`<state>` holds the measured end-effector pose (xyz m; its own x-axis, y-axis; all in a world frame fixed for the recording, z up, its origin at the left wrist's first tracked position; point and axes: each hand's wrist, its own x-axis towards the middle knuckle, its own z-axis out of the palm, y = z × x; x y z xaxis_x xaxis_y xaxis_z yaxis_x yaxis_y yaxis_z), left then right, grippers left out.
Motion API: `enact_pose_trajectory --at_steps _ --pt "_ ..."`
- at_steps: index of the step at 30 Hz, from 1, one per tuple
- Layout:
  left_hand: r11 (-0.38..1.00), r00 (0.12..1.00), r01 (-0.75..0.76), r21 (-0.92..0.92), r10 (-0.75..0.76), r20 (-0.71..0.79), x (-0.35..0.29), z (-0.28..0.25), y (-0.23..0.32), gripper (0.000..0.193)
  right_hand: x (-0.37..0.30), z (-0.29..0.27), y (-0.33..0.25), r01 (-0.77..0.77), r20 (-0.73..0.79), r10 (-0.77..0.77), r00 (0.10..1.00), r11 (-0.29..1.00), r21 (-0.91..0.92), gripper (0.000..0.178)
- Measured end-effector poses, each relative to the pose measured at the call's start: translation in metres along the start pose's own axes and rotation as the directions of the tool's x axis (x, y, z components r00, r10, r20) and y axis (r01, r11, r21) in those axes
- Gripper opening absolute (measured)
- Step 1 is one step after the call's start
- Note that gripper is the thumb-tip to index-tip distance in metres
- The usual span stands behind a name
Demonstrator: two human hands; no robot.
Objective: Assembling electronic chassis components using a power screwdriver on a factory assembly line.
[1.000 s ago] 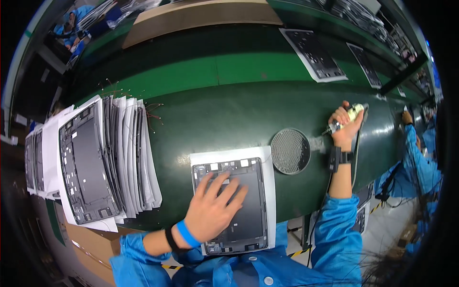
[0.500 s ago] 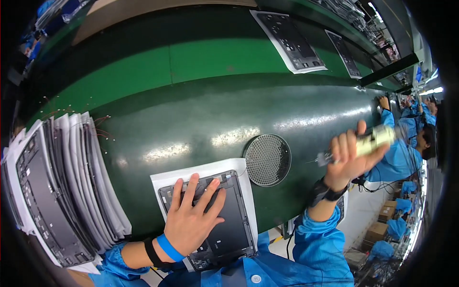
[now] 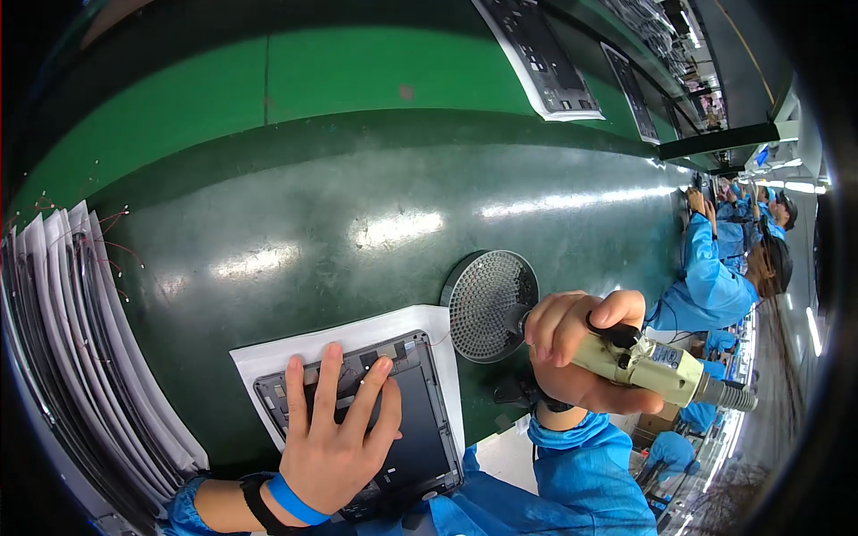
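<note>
Fingers of the left hand are spread wide and laid flat on a dark tablet shell, nothing being gripped; the shell seems to be pinned down in this way so that it cannot slide on the smooth green belt. The shell is kept on a white sheet, probably to spare its surface from scratches. It lies at the near edge of the belt, just in front of the person.

A cream-coloured electric screwdriver is held in the right hand, with the fingers closed fully round its body. The tool is carried level, its tip turned toward a round perforated dish that stands just beside the sheet; whether the tip touches the dish cannot be told, since the fingers hide it.

The shell is seen as a grey-black rectangular frame with rounded corners, small parts along its top edge and a plain dark middle.

At the left, more shells on sheets are stacked on edge. Further shells lie across the belt, and workers in blue coats are seated at the right.
</note>
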<state>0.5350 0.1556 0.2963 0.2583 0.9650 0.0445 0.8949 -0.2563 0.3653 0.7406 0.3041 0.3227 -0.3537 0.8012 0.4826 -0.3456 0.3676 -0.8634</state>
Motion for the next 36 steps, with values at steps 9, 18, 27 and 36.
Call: enact_pose_trajectory --at_steps 9,18,27,36 --pt "1.0 1.0 0.017 -0.004 -0.017 0.015 0.001 0.0 0.002 0.037 -0.001 0.001 0.005 -0.051 -0.017 0.05 0.999 0.995 -0.085 0.081" --pt "1.0 1.0 0.027 0.0 -0.027 0.001 -0.003 -0.003 0.002 0.042 -0.002 0.011 0.0 -0.035 -0.059 0.033 0.998 0.998 -0.045 0.083" --pt "1.0 0.999 0.006 0.012 -0.005 -0.048 -0.003 0.003 0.003 0.045 0.001 0.07 -0.003 0.053 0.007 -0.055 0.998 0.991 0.125 0.073" --pt "1.0 0.997 -0.013 -0.025 0.011 -0.075 -0.005 0.003 0.001 0.036 -0.007 0.076 0.016 -0.003 0.066 -0.006 0.998 0.993 0.122 0.082"
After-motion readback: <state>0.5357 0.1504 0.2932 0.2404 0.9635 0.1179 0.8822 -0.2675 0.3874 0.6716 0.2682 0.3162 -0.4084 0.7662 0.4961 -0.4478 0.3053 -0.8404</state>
